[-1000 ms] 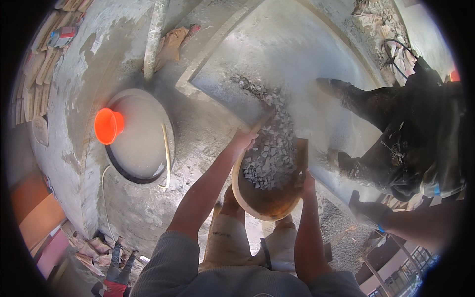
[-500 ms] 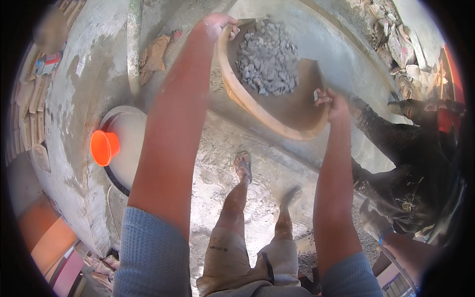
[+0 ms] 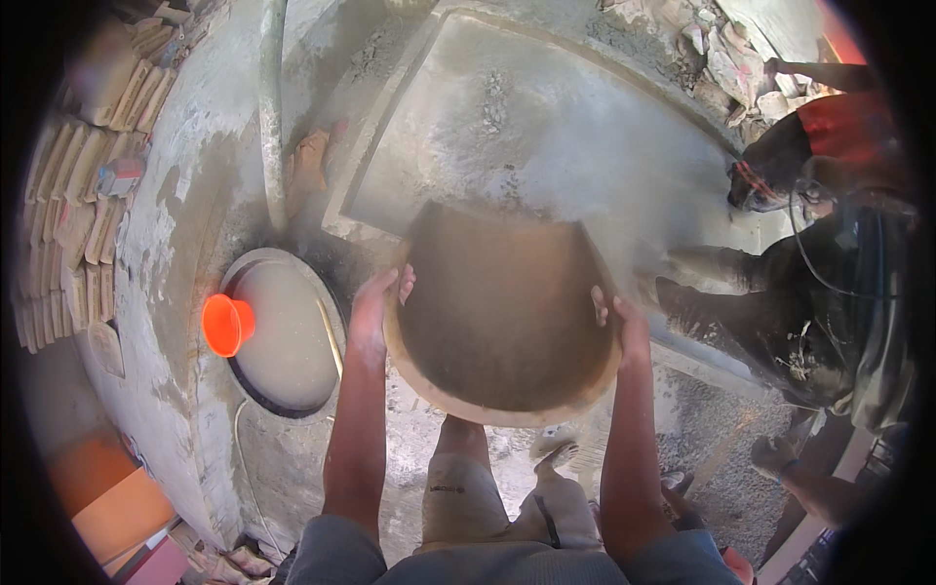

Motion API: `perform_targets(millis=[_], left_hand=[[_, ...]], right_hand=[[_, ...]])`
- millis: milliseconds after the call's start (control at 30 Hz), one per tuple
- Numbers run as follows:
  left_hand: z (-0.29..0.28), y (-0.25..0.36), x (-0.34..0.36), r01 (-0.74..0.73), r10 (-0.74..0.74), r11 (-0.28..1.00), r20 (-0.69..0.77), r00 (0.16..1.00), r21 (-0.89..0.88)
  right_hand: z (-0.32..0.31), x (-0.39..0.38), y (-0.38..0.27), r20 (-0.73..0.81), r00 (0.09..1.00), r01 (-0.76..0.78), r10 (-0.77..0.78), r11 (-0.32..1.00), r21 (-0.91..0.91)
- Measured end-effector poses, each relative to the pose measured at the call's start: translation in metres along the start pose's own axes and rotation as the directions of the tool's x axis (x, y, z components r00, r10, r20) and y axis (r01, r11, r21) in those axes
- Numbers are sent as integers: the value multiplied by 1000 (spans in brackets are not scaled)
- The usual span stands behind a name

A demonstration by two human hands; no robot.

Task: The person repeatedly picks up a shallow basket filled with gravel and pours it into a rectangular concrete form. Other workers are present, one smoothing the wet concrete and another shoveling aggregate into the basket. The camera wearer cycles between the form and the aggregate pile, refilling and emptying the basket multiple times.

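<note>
I hold a wide, shallow brown scoop-shaped pan (image 3: pixel 502 317) in front of me with both hands. My left hand (image 3: pixel 375 312) grips its left rim and my right hand (image 3: pixel 619 317) grips its right rim. The pan's inside is bare, with only dust on it. Beyond it lies a flat grey concrete slab (image 3: pixel 546 127) with a thin scatter of gravel on its surface. My legs and feet show below the pan.
A round basin of grey water (image 3: pixel 283 331) with an orange cup (image 3: pixel 226 325) on its rim sits at left. A grey pipe (image 3: pixel 273 107) runs up past it. Another person in dark, dusty clothes (image 3: pixel 819 292) bends at right. Stacked bricks (image 3: pixel 78 214) line the left wall.
The pan held gravel a second ago, then was lifted up and forward over the slab. Now it is back in front of me with no gravel in it.
</note>
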State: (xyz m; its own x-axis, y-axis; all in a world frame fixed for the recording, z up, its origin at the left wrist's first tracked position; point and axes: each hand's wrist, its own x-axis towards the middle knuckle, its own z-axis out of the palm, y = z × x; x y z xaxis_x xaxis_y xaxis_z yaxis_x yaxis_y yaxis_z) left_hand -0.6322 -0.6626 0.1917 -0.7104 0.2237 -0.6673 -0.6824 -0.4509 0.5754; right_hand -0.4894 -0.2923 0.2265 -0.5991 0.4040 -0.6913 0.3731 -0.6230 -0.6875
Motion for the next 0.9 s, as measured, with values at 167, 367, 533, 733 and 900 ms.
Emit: perform_targets(millis=[167,367,533,733,900], left_hand=[[68,-168,-202,-4,3,998,13,1000,56],[165,-424,-343,647,-667,728,16,745,226],[219,-574,-362,-627,-406,-109,541,736,771],[306,-678,-310,207,-568,437,90,818,875],[331,-821,-228,149,-544,239,5,839,959]], right_hand=[[-209,-180,34,-259,917,-226,304,930,289],[-492,-348,82,-603,741,217,-296,955,-203],[-647,-425,112,-782,623,275,4,935,225],[-727,-395,180,-505,785,300,358,493,817],[-784,-277,314,-414,641,316,646,270,910]])
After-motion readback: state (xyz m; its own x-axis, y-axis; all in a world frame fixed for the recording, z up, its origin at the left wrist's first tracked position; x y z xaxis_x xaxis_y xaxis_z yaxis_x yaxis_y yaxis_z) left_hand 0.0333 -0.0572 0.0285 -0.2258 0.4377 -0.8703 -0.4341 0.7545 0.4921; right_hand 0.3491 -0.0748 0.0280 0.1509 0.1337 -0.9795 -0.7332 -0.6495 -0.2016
